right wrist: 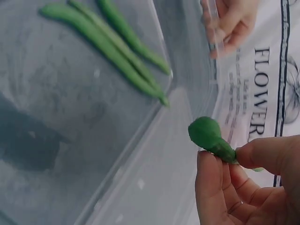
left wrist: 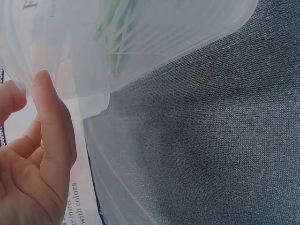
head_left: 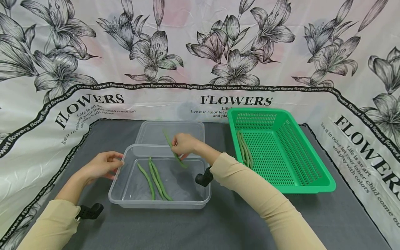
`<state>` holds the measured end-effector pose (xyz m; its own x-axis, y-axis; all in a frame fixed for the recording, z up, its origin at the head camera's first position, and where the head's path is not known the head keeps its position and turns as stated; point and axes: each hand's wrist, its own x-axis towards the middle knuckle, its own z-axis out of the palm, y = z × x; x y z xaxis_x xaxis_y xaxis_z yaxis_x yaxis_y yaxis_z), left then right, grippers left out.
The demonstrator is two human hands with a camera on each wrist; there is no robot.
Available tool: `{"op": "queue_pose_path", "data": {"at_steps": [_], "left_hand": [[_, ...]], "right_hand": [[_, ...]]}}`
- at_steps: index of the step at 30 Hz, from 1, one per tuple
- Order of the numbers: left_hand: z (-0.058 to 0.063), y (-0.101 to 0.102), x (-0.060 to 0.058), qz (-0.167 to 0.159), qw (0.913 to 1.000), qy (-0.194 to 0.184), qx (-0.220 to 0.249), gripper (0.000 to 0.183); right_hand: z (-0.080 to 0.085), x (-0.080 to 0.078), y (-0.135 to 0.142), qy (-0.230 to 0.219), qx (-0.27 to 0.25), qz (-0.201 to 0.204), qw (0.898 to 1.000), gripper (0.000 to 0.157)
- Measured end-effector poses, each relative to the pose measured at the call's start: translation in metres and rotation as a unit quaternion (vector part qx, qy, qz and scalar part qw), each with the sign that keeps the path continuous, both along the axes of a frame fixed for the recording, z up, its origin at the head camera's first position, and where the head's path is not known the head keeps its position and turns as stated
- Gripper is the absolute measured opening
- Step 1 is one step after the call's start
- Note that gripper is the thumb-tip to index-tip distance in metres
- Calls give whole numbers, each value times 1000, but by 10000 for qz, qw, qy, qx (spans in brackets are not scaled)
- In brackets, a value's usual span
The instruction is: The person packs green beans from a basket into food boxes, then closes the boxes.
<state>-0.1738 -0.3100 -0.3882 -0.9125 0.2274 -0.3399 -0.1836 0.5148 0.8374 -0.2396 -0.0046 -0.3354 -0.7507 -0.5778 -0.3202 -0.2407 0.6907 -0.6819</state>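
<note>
A clear plastic container [head_left: 159, 205] stands on the grey cloth, with three green beans [head_left: 156, 180] lying on its floor. At its left wall, my left hand [head_left: 104, 165] pinches the rim between thumb and index finger [left wrist: 49, 103]. Above the container's far right part, my right hand [head_left: 185, 144] pinches one more green bean [head_left: 167, 138] near its middle, thumb against fingertips. In the right wrist view that held bean [right wrist: 206, 133] points its end at the camera, apart from the beans [right wrist: 108, 47] below.
A green perforated basket [head_left: 312, 187] sits to the right, with several green beans [head_left: 245, 151] along its left side. Behind the container lies a clear lid [head_left: 150, 132]. A flower-printed curtain [head_left: 175, 100] hangs at the back. Each wrist wears a black camera [head_left: 204, 177].
</note>
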Motion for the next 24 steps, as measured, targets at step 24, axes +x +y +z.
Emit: {"op": "queue_pose_path", "data": {"at_steps": [24], "left_hand": [[1,0,-1,-75,10000,41,5,56]], "right_hand": [[-21,29,-57,-419,426,469,9971,28]]}}
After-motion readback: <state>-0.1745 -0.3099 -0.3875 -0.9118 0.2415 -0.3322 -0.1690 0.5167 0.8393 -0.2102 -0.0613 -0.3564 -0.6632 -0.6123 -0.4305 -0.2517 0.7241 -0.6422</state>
